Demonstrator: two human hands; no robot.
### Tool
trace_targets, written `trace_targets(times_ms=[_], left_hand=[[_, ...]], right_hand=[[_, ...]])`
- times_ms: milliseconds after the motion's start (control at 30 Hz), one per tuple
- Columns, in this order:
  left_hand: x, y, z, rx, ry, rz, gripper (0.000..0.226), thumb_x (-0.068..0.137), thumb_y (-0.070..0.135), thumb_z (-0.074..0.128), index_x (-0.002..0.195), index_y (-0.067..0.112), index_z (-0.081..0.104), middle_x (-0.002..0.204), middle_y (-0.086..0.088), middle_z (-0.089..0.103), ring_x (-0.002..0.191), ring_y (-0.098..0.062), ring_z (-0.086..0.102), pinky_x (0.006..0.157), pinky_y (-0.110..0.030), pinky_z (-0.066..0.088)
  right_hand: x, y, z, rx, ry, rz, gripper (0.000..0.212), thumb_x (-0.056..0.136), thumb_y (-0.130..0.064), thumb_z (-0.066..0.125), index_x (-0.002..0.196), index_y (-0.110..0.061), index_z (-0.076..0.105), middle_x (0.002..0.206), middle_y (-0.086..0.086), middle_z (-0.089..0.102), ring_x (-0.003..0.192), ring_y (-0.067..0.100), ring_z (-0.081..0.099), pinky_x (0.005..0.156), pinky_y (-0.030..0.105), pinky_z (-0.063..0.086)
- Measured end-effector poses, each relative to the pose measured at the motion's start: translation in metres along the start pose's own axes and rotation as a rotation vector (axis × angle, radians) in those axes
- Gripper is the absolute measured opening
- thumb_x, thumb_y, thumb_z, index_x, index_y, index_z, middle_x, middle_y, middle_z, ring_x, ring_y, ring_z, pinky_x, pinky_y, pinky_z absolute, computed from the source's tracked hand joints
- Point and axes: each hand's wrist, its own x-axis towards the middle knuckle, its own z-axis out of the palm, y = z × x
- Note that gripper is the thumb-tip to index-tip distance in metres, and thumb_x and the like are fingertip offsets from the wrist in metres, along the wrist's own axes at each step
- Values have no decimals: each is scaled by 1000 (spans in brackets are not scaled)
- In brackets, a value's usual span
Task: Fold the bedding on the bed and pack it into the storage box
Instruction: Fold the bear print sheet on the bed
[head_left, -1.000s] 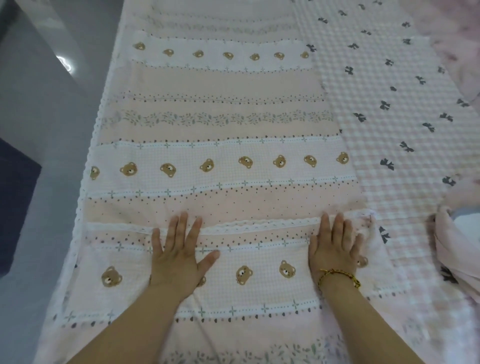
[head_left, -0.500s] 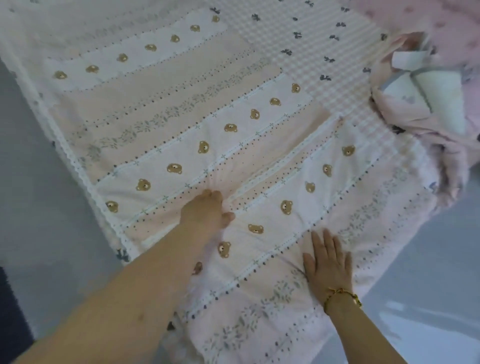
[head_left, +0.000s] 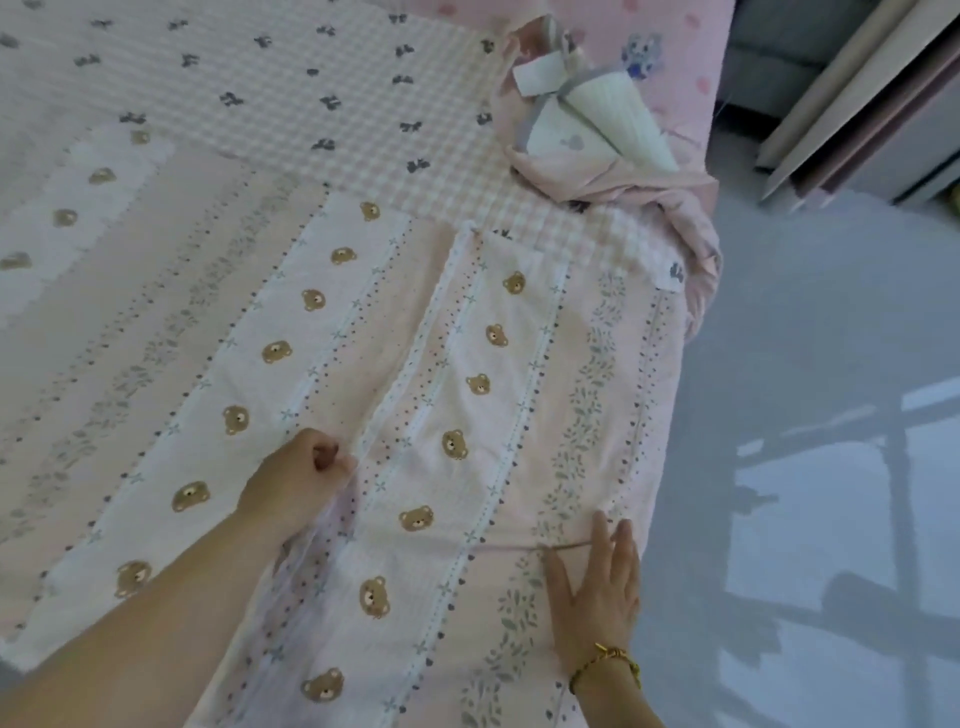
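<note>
A pink striped quilt with brown bear prints lies spread over the bed, one end folded back so a lace-trimmed edge runs across it. My left hand pinches that lace edge with curled fingers. My right hand, wearing a gold bracelet, presses flat on the folded layer near the bed's right side. Under the quilt lies a pink checked sheet with dark bows. No storage box is in view.
A crumpled pink bedding bundle with white and grey parts sits at the bed's far right corner. Grey floor runs along the bed's right edge. Pale furniture panels stand at the upper right.
The view has swung right. My left hand went from flat on the quilt to pinching the lace edge. My right hand slid toward the bed's right side and stays flat.
</note>
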Motion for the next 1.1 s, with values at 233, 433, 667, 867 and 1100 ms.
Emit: trace_targets(times_ms=[233, 433, 667, 867, 1100], left_hand=[[63, 61, 2, -88, -97, 245, 47, 88, 37, 58, 125, 7, 52, 122, -7, 58, 111, -24, 54, 84, -28, 39], [86, 35, -6, -59, 45, 371, 40, 92, 24, 53, 57, 15, 34, 57, 0, 36, 53, -14, 34, 48, -27, 22], [85, 53, -4, 154, 157, 370, 33, 88, 16, 57, 119, 5, 52, 119, -17, 53, 110, -34, 47, 85, -39, 37], [24, 140, 38, 176, -143, 925, 51, 92, 22, 51, 139, 13, 35, 145, -9, 30, 131, -26, 32, 103, -33, 28], [-42, 210, 145, 712, -413, 600, 104, 80, 71, 43, 143, 23, -25, 153, -23, -11, 139, -44, 10, 113, -51, 14]], right_hand=[[12, -25, 19, -103, 103, 171, 66, 96, -47, 28, 146, -28, -10, 154, -2, -20, 142, 18, -17, 116, 38, -6], [-7, -35, 33, 37, 276, 351, 74, 92, -48, 39, 147, -25, -5, 155, -2, -17, 142, 16, -16, 112, 37, -15], [-40, -14, 39, 486, 274, 608, 82, 85, -47, 54, 148, -18, 10, 154, 4, 17, 141, 23, 21, 115, 42, 16], [-54, 3, 34, 709, 255, 614, 68, 84, -29, 64, 142, -16, 29, 141, 9, 41, 127, 25, 43, 106, 37, 35], [-89, 28, 45, 802, 210, 536, 45, 90, -26, 53, 133, -29, 38, 102, -11, 56, 87, 8, 55, 85, 28, 48]])
